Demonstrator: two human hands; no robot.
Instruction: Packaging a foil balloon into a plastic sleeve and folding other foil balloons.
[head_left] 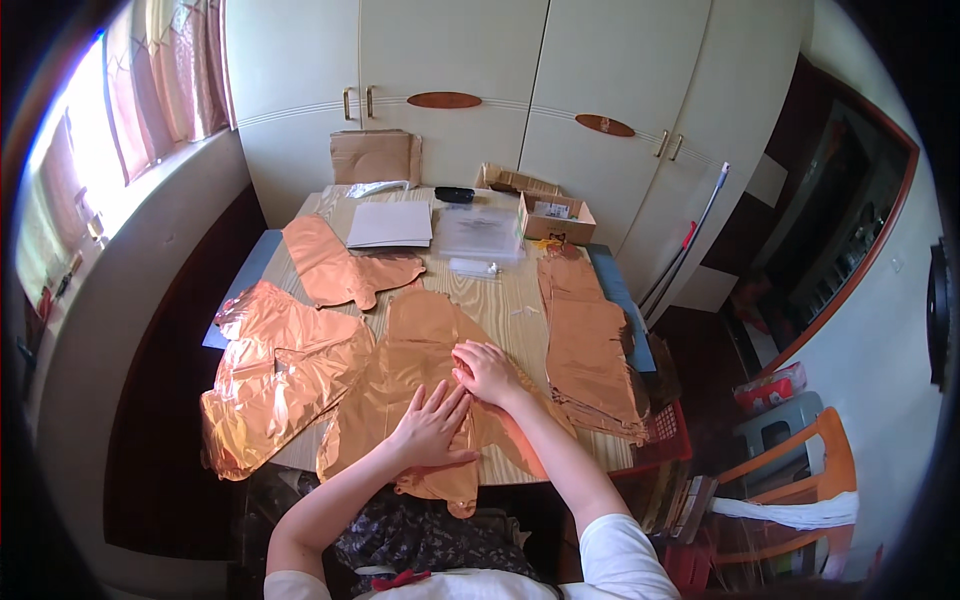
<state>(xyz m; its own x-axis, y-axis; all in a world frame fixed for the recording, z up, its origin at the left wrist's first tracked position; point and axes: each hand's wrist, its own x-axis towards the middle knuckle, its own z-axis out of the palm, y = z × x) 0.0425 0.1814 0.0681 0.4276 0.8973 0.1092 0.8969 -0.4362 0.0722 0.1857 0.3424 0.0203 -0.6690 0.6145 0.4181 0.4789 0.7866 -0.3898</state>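
Observation:
A flat copper-coloured foil balloon [425, 325] lies spread in front of me, its lower end hanging over the table's near edge. My left hand [430, 430] presses on it with the fingers stretched out and the palm down. Just above and to the right, the curled fingers of my right hand [486, 374] close on a bit of the foil; the fingertips are partly hidden. To the left lies a crinkled, shinier foil balloon [285, 370], and behind it another flat one [345, 262]. A stack of folded foil balloons [590, 345] runs along the right side.
At the back of the wood-grain table [520, 340] are white sheets [390, 224], clear plastic bags [478, 232], a black object [454, 194] and an open cardboard box [556, 218]. An orange chair [835, 450] stands to the right. Cupboards [440, 60] line the far wall.

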